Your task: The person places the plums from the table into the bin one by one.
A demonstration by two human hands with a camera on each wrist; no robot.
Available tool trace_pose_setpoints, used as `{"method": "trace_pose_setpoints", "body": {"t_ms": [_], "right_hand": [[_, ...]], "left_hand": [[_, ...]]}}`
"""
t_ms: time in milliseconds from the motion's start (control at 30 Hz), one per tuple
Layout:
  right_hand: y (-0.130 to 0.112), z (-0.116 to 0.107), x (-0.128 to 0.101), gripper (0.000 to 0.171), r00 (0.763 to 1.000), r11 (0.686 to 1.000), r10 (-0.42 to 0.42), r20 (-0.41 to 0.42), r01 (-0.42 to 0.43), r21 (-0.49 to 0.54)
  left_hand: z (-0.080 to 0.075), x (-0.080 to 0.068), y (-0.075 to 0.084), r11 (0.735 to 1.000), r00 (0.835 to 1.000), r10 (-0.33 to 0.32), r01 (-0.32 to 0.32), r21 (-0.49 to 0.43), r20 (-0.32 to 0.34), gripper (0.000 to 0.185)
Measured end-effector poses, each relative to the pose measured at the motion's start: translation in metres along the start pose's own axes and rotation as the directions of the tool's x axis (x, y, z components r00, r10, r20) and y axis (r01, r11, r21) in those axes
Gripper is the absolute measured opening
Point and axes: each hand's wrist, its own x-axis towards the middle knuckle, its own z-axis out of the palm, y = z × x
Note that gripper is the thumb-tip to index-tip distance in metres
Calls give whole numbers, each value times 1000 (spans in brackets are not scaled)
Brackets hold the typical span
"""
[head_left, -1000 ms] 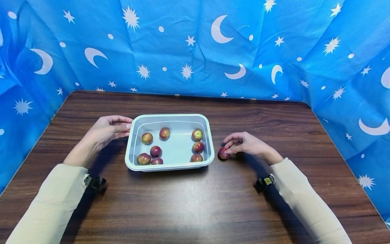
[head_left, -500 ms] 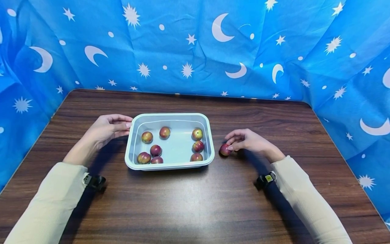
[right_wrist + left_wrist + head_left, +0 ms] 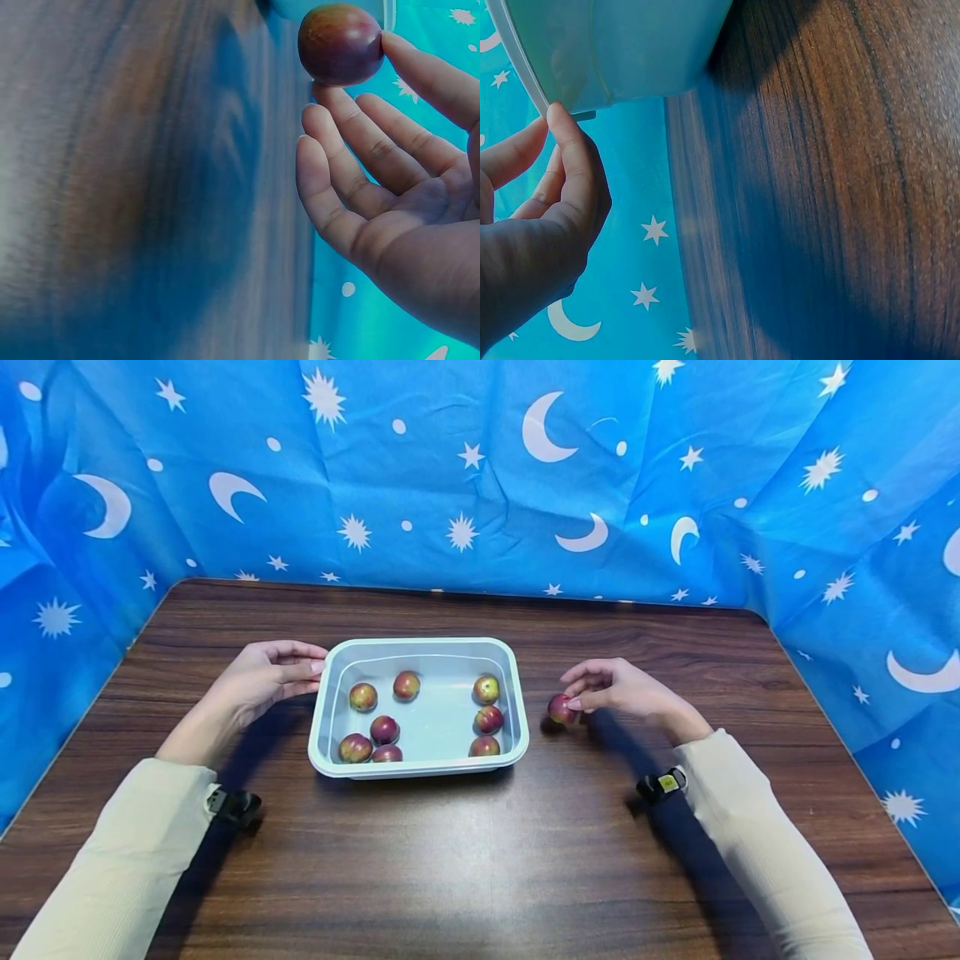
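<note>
A pale grey-white plastic container (image 3: 420,769) stands on the table, with several red and yellow-green plums (image 3: 407,685) lying apart or touching inside it. My left hand (image 3: 258,683) pinches its left rim near the back corner; the left wrist view has thumb and finger meeting at that rim (image 3: 525,64). Right of the container, my right hand (image 3: 630,689) holds one dark red plum (image 3: 561,708) by the fingertips, slightly above the table. Up close, this plum (image 3: 340,45) sits between thumb and a fingertip, while the other fingers are loosely bent beneath it.
The brown wood-grain table (image 3: 450,877) reaches back to a blue cloth (image 3: 450,477) with white moons and stars, which hangs behind and at both sides. Small black devices (image 3: 234,808) are strapped to both wrists over cream sleeves.
The right hand has lifted its plum off the table and moved it slightly back and to the right. Left hand and container hold still.
</note>
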Motion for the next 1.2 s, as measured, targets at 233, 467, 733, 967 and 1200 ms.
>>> {"method": "trace_pose_setpoints", "body": {"t_ms": [233, 467, 733, 967, 1200], "right_hand": [[-10, -6, 3, 37, 999, 999, -40, -12, 40, -33], [-23, -12, 4, 35, 999, 997, -41, -17, 40, -70], [-38, -17, 7, 35, 998, 995, -56, -26, 54, -88], [-53, -21, 9, 36, 997, 989, -63, -40, 57, -138], [-64, -20, 12, 35, 994, 983, -94, -53, 84, -164]], "left_hand": [[1, 0, 0, 1000, 1000, -5, 5, -20, 6, 27], [0, -1, 1, 999, 1000, 1, -1, -54, 6, 20], [0, -1, 1, 1000, 1000, -6, 6, -23, 7, 28], [0, -1, 1, 1000, 1000, -7, 7, -26, 4, 27], [1, -1, 1, 1000, 1000, -10, 10, -28, 5, 28]]}}
